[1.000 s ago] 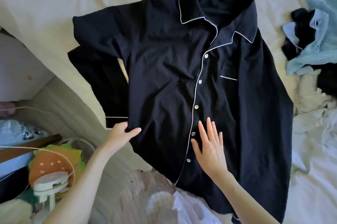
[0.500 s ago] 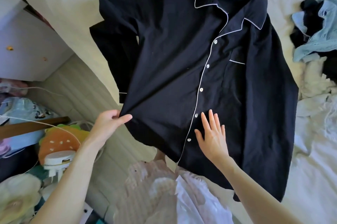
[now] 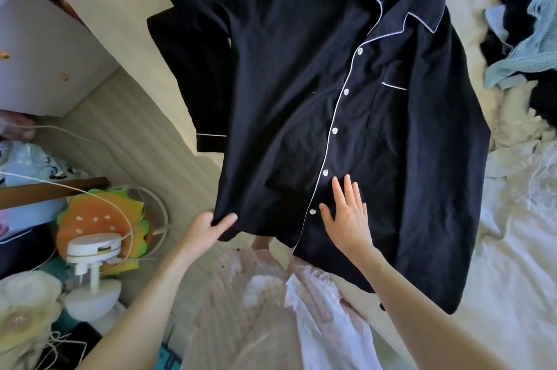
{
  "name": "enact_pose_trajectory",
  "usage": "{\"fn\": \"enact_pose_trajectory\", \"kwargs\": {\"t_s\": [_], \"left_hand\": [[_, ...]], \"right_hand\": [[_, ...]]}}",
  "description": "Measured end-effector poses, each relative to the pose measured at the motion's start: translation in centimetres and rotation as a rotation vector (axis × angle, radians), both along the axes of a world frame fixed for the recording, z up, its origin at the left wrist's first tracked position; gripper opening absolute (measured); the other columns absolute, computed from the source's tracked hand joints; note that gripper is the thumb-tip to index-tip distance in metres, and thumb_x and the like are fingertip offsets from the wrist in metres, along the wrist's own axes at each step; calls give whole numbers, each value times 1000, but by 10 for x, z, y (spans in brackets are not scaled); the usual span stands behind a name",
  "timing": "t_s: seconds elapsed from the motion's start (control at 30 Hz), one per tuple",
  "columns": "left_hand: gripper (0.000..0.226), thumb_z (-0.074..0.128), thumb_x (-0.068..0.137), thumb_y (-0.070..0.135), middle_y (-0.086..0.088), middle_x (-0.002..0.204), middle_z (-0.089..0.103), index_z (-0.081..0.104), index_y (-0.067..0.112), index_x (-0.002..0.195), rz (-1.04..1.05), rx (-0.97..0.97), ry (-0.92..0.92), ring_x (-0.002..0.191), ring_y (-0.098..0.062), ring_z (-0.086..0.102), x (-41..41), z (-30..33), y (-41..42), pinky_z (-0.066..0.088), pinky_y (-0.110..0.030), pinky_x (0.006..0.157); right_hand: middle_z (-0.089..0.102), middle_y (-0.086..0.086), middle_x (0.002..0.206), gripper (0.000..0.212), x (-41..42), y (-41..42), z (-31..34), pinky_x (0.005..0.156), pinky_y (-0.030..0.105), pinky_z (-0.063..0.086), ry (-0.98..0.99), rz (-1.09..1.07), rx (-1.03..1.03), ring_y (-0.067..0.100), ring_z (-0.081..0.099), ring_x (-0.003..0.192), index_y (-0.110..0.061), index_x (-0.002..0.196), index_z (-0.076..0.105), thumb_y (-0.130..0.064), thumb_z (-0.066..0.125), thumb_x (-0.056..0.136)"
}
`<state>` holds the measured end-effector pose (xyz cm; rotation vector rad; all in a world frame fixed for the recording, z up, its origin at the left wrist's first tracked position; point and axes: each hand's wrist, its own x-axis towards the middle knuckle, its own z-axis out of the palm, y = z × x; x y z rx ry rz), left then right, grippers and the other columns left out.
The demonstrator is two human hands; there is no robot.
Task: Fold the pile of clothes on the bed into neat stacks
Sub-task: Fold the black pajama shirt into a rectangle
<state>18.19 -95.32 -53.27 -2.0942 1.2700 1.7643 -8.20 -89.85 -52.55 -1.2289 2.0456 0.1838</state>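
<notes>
Cream bed (image 3: 114, 5), white cabinet (image 3: 39, 47), wood floor (image 3: 120, 140).

- No text, label, brand, number or sign can be read anywhere in the head view.
</notes>
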Motion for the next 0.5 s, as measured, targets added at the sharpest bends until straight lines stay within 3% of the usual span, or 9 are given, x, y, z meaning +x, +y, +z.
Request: {"fn": "enact_pose_trajectory", "kwargs": {"t_s": [0.1, 0.17, 0.23, 0.3, 0.37, 0.43, 0.5], "left_hand": [[35, 57, 93, 28, -1, 58, 52, 49, 11, 63, 56, -222, -124, 61, -23, 50, 14, 7, 5, 36, -26, 52], [33, 60, 91, 21, -2, 58, 48, 44, 11, 64, -6, -245, -144, 61, -25, 47, 25, 6, 10, 32, -33, 54], [28, 62, 89, 13, -6, 60, 48, 43, 9, 68, -86, -184, -170, 62, -26, 46, 30, 2, 14, 30, -31, 54], [13, 62, 88, 9, -15, 86, 61, 53, 4, 94, -138, -83, -247, 83, -32, 57, 27, 1, 13, 37, -34, 65], [46, 60, 89, 11, -17, 125, 53, 43, 4, 131, -194, -36, -326, 111, -35, 53, 17, 0, 11, 42, -39, 86], [57, 57, 91, 14, -17, 137, 39, 31, 8, 142, -253, -140, -352, 119, -35, 48, -2, 4, 4, 42, -42, 90], [55, 55, 92, 14, -16, 137, 39, 32, 10, 141, -328, -324, -297, 118, -33, 48, -31, 9, -6, 44, -41, 89]], "right_hand": [[4, 5, 159, 60, -1, 3, 0, 115, 47, 18, 0, 20, -1, 24, 0, 146, -17, 150, 17, -33, 43, 98], [5, 6, 159, 59, -2, 7, 0, 115, 47, 19, -9, 40, 9, 24, 1, 146, -17, 150, 19, -32, 43, 98], [5, 5, 159, 58, -5, 9, 2, 115, 46, 20, -31, 49, 17, 24, 1, 146, -17, 149, 21, -31, 44, 98], [9, 5, 159, 55, -9, 8, 4, 115, 45, 21, -48, 52, 9, 23, 4, 146, -16, 148, 26, -30, 45, 98], [17, 4, 157, 51, -15, 5, 8, 115, 44, 20, -44, 42, -14, 21, 10, 146, -15, 145, 33, -29, 45, 98], [28, 6, 154, 46, -26, 1, 14, 115, 44, 18, -19, 4, -82, 21, 17, 144, -12, 141, 41, -27, 46, 98], [37, 8, 148, 41, -47, -6, 20, 115, 45, 20, 26, -73, -190, 22, 24, 142, -9, 135, 48, -23, 49, 97]]}}
